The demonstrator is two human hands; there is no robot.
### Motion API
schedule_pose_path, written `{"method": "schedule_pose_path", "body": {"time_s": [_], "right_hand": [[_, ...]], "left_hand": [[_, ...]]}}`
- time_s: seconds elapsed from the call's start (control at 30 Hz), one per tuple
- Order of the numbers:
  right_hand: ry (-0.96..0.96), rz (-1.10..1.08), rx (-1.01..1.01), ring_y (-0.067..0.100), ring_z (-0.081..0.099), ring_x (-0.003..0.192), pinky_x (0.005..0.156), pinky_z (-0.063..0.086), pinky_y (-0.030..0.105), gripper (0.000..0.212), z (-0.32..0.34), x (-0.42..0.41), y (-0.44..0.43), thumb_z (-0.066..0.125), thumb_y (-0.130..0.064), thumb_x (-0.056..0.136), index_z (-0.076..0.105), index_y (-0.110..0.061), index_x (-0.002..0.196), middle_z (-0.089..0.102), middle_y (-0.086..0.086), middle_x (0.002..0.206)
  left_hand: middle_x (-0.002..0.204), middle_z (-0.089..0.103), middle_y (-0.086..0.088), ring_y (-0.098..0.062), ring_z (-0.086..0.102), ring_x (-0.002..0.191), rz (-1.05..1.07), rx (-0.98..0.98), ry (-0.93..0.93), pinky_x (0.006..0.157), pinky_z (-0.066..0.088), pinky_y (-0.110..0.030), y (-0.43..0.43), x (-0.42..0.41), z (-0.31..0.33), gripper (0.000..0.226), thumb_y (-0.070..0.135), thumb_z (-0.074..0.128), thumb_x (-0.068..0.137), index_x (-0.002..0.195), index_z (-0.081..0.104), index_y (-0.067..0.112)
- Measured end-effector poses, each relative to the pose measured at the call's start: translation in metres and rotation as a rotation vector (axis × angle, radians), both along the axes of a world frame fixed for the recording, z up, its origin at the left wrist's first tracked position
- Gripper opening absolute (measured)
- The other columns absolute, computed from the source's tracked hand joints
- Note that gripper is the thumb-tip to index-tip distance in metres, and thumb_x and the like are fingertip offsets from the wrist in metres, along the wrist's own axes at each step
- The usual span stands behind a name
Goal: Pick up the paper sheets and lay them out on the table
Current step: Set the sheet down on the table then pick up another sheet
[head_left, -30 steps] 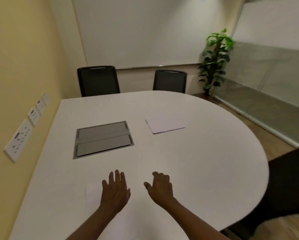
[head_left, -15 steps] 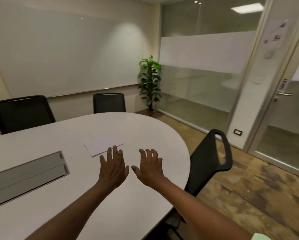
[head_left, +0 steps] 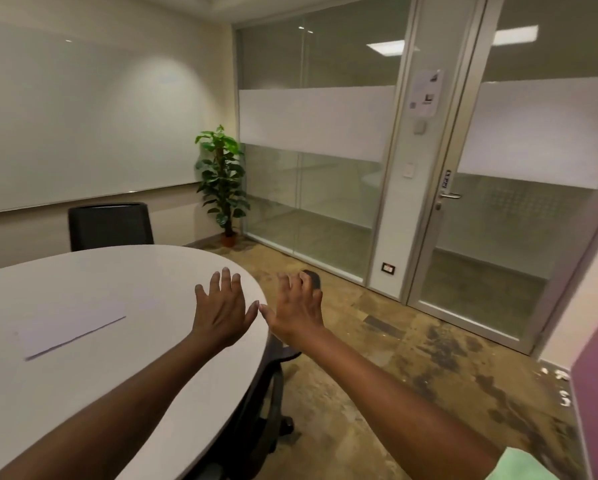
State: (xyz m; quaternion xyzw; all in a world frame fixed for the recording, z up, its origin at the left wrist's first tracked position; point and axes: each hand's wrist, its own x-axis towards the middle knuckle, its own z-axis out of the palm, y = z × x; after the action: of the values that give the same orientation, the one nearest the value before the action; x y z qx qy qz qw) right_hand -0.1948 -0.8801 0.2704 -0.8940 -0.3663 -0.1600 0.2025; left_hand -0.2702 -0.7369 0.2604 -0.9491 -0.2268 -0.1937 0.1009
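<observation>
A white paper sheet [head_left: 70, 323] lies flat on the white oval table [head_left: 100, 393] at the left. My left hand [head_left: 223, 308] hovers open, palm down, over the table's right edge, well to the right of the sheet. My right hand [head_left: 297, 311] is open too, fingers spread, held past the table edge above a dark chair. Neither hand holds anything.
A black office chair [head_left: 266, 403] is tucked under the table's right edge below my right hand. Another black chair [head_left: 110, 225] stands behind the table. A potted plant [head_left: 223, 178] is in the corner. Glass wall and door [head_left: 519, 188] are to the right.
The view has swung to the right, from the table top toward the glass wall and door. Both hands stayed open and moved right, past the sheet to the table's edge.
</observation>
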Motion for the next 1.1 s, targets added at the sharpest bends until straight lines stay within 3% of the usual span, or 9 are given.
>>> {"method": "schedule_pose_path", "body": {"time_s": [0.2,0.53,0.7,1.1], "right_hand": [[0.020,-0.143,0.010,0.035,0.025,0.134,0.099,0.032,0.054,0.072,0.001,0.080,-0.079,0.045,-0.061,0.084,0.028,-0.017,0.139,0.040,0.010,0.142],[0.006,-0.270,-0.036,0.036,0.022,0.138,0.101,0.032,0.053,0.070,-0.003,0.213,-0.145,0.049,-0.056,0.086,0.027,-0.016,0.139,0.038,0.012,0.144],[0.006,-0.281,-0.068,0.037,0.020,0.140,0.103,0.030,0.054,0.072,-0.011,0.326,-0.138,0.049,-0.056,0.086,0.027,-0.015,0.141,0.037,0.012,0.147],[-0.020,-0.263,-0.101,0.036,0.020,0.140,0.103,0.030,0.051,0.069,-0.007,0.567,-0.082,0.046,-0.054,0.086,0.028,-0.016,0.140,0.042,0.010,0.143]], "left_hand": [[0.139,0.049,-0.025,-0.041,0.048,0.125,-0.206,0.040,-0.012,0.088,0.042,-0.059,-0.070,0.106,0.008,0.079,0.061,0.027,0.085,0.131,0.045,0.000],[0.136,0.051,-0.024,-0.040,0.050,0.122,-0.319,0.078,-0.039,0.088,0.044,-0.056,-0.131,0.262,0.012,0.073,0.061,0.033,0.087,0.129,0.044,0.002],[0.138,0.050,-0.023,-0.039,0.049,0.123,-0.322,0.064,-0.037,0.089,0.044,-0.055,-0.119,0.371,0.002,0.065,0.055,0.034,0.088,0.129,0.044,0.004],[0.137,0.051,-0.023,-0.040,0.050,0.122,-0.188,0.074,0.077,0.089,0.043,-0.060,-0.027,0.587,-0.004,0.072,0.059,0.037,0.084,0.129,0.045,0.003]]}}
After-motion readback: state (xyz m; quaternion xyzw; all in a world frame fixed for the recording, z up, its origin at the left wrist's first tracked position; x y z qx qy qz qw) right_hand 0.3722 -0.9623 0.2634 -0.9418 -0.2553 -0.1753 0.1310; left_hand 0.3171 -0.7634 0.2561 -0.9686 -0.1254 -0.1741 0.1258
